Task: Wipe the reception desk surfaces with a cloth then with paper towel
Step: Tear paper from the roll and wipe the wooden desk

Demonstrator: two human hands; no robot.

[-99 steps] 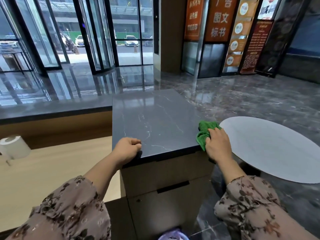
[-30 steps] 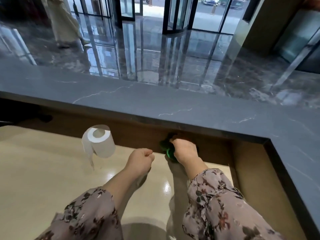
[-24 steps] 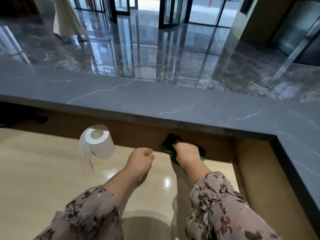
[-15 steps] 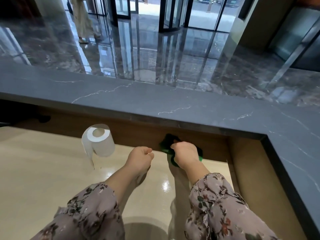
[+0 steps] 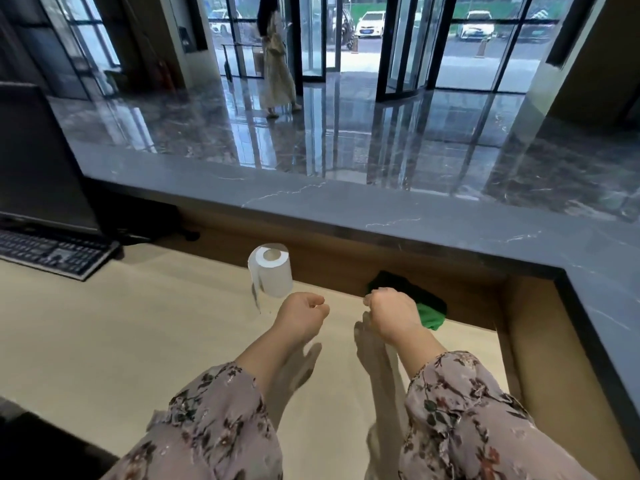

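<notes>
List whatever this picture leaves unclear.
Head view:
- Right hand: its back hides whether it grips the green cloth.
- Cloth's far part: lost in shadow under the counter.
- Monitor: cut off by the left edge.

- The left hand (image 5: 302, 315) is curled into a loose fist, back turned up, with nothing seen in it.
- The right hand (image 5: 393, 314) is just beside it and level with it. It is curled as well, and its fingertips are hidden under the knuckles, so any grip cannot be told.
- Both forearms (image 5: 273, 355) reach forward, nearly parallel, bare from the wrists back to the floral sleeves (image 5: 464, 410).
</notes>
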